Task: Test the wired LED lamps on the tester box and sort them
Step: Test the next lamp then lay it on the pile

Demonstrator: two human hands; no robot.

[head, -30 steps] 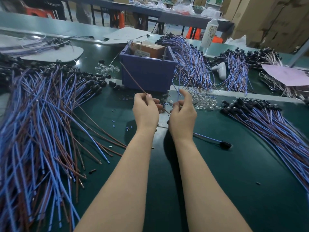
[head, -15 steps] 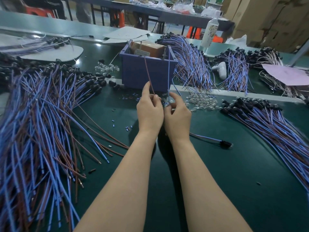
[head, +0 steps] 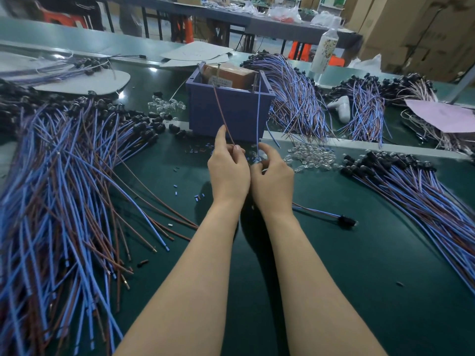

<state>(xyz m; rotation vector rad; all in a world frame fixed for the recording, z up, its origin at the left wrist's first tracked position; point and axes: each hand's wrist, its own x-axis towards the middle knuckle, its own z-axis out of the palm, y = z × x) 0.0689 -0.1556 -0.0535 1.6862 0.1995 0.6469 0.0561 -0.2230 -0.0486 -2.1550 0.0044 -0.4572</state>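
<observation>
My left hand [head: 227, 167] pinches a brown wire [head: 221, 111] that rises up to the top of the purple tester box [head: 228, 111]. Right beside it, my right hand [head: 272, 178] pinches a blue wire [head: 259, 106] that runs up to the box's right rim. Both wires belong to one lamp; its head is hidden between my hands. A brown block [head: 228, 74] sits inside the box. One wired lamp [head: 344, 220] with a black head lies alone on the mat to the right of my right wrist.
A big heap of blue and brown wired lamps [head: 59, 188] covers the left of the green mat. Another pile [head: 416, 186] fans out at right. Clear LED bulbs [head: 312, 155] lie near the box. More bundles [head: 295, 98], a white controller [head: 340, 107] and pink paper [head: 442, 115] lie behind.
My hands have come together and tipped the two wires upright, bringing their ends to the top of the tester box. The piles have not moved.
</observation>
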